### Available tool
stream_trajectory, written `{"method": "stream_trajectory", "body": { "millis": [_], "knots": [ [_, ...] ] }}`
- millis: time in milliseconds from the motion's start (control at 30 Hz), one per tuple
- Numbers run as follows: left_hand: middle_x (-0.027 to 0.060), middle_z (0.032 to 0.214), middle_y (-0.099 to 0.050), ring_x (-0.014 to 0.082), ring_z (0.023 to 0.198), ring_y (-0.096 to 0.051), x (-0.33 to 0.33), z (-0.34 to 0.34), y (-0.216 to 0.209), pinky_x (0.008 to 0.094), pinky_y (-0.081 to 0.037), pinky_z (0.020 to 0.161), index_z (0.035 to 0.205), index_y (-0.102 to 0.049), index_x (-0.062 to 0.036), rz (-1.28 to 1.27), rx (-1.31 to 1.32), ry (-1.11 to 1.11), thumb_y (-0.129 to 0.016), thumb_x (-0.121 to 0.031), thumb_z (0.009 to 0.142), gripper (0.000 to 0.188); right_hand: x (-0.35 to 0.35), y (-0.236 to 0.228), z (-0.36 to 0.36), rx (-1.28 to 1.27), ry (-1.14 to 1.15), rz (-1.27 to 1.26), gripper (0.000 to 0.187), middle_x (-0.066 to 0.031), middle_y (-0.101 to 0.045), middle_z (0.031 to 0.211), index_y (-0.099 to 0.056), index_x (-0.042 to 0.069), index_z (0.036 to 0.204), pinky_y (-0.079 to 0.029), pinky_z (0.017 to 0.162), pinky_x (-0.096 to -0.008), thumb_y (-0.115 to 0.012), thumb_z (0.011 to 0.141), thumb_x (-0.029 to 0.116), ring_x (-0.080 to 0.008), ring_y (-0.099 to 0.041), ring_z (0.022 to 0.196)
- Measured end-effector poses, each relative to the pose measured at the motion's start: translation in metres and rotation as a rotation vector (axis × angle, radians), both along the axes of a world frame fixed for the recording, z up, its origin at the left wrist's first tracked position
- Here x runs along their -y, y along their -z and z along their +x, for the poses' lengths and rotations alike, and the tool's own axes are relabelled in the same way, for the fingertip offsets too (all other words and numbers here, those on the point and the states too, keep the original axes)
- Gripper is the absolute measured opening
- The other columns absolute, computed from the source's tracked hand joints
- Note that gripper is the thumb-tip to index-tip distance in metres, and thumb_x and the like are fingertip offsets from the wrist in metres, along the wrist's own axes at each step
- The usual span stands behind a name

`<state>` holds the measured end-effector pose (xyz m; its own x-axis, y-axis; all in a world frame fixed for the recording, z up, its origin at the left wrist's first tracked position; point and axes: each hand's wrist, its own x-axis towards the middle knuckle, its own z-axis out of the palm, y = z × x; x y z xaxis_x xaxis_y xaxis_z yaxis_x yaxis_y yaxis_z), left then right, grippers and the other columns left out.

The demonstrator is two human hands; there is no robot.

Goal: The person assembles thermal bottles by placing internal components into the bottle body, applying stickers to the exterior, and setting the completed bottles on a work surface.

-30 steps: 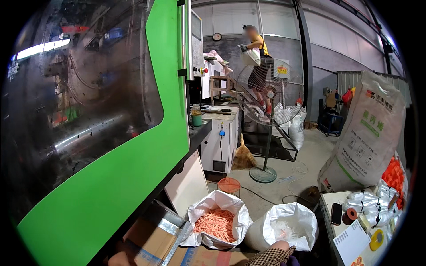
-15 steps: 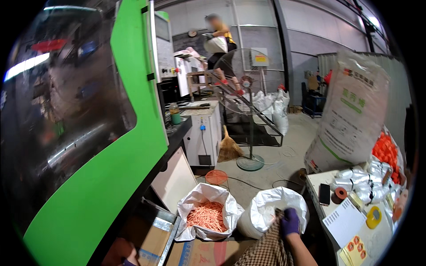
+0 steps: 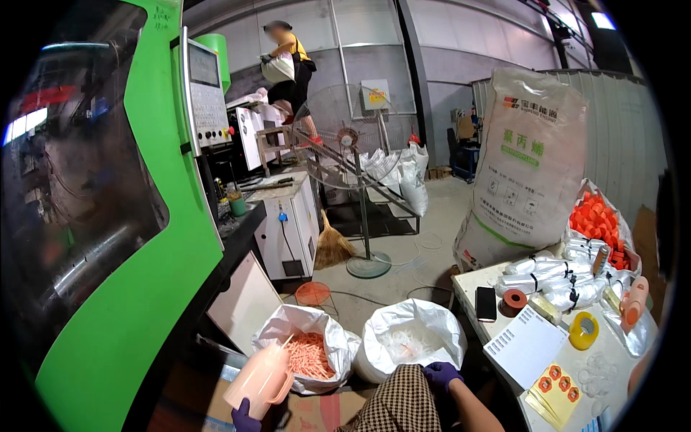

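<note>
Your purple-gloved left hand (image 3: 246, 419) holds a peach plastic jug (image 3: 258, 377) beside a white sack (image 3: 344, 344) of pink sticks (image 3: 309, 357), while your right hand (image 3: 441, 376), its grip impossible to tell, sits by checked fabric (image 3: 400, 405) near a second sack (image 3: 376, 351).

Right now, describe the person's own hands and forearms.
The left hand and right hand wear purple gloves, with no markings visible. The right forearm shows no sleeve; the left forearm is out of view.
</note>
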<state>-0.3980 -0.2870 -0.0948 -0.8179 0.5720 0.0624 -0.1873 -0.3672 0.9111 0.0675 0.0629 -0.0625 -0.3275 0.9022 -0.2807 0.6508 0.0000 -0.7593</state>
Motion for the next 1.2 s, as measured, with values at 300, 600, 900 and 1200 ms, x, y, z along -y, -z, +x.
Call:
{"method": "stream_trajectory", "body": {
  "millis": [300,600,900,1200],
  "knots": [
    [0.0166,0.146,-0.05,0.035,0.132,-0.049,-0.049,0.06,-0.078,0.0509,-0.037,0.113,0.145,-0.043,-0.0005,0.221,0.418,0.273,-0.052,-0.036,0.099,0.059,-0.003,0.048,0.015,0.261,0.08,0.516,0.024,-0.0204,-0.068,0.099,-0.067,0.006,0.093,-0.052,0.083,-0.0479,-0.059,0.092,0.028,-0.0412,-0.064,0.094],
    [0.0163,0.153,-0.04,0.0335,0.138,-0.043,-0.052,0.11,-0.09,0.049,-0.034,0.115,0.149,-0.037,-0.0031,0.278,0.566,0.452,-0.046,-0.047,0.101,0.067,0.093,0.014,0.068,-0.309,0.214,0.41,0.05,-0.0211,-0.061,0.124,-0.06,0.007,0.129,-0.051,0.093,-0.0422,-0.076,0.083,0.019,-0.035,-0.062,0.112],
    [0.0165,0.137,-0.057,0.0277,0.122,-0.058,-0.063,0.117,-0.119,0.0402,-0.046,0.107,0.14,-0.048,0.0032,-0.36,0.662,0.886,-0.045,-0.032,0.105,0.049,0.141,-0.093,-0.051,-0.937,-0.776,0.073,0.122,-0.0152,-0.033,0.154,-0.017,0.01,0.158,-0.03,0.117,-0.0429,-0.095,0.064,0.023,-0.0272,-0.038,0.141],
    [0.0196,0.13,-0.056,0.0314,0.119,-0.057,-0.064,0.102,-0.13,0.0425,-0.046,0.102,0.142,-0.037,0.0032,-0.382,-0.677,0.076,-0.069,-0.015,0.09,0.064,0.179,-0.109,-0.095,-0.973,-0.151,0.103,0.122,-0.0199,-0.045,0.142,-0.017,-0.005,0.152,-0.04,0.111,-0.0399,-0.095,0.064,0.026,-0.0269,-0.048,0.132]
  ]
}}
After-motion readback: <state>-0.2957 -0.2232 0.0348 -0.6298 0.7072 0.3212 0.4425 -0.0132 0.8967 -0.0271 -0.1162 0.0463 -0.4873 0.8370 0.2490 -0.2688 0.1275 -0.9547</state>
